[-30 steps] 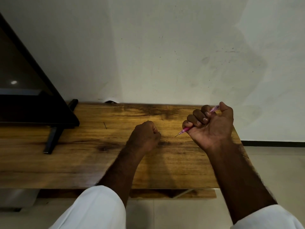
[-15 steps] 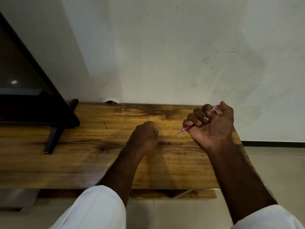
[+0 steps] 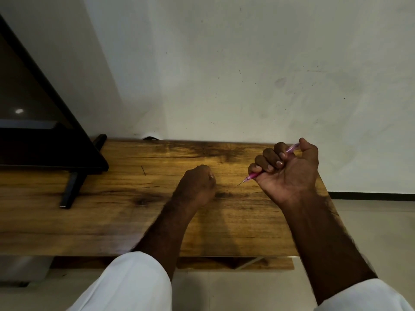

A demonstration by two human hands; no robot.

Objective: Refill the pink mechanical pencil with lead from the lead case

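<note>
Two hands over a wooden tabletop, the right one holding the pencil.

Head view: the right hand [image 3: 289,173] has its fingers curled round the pink mechanical pencil [image 3: 253,175], with the thumb at the pencil's upper end. The pencil slants down to the left, its fine tip just above the tabletop [image 3: 112,209]. To its left, the left hand [image 3: 197,185] is balled into a fist low over the wood; I cannot tell whether it holds anything. A dark screen [image 3: 33,122] stands at the far left against a pale wall [image 3: 247,63].
</note>
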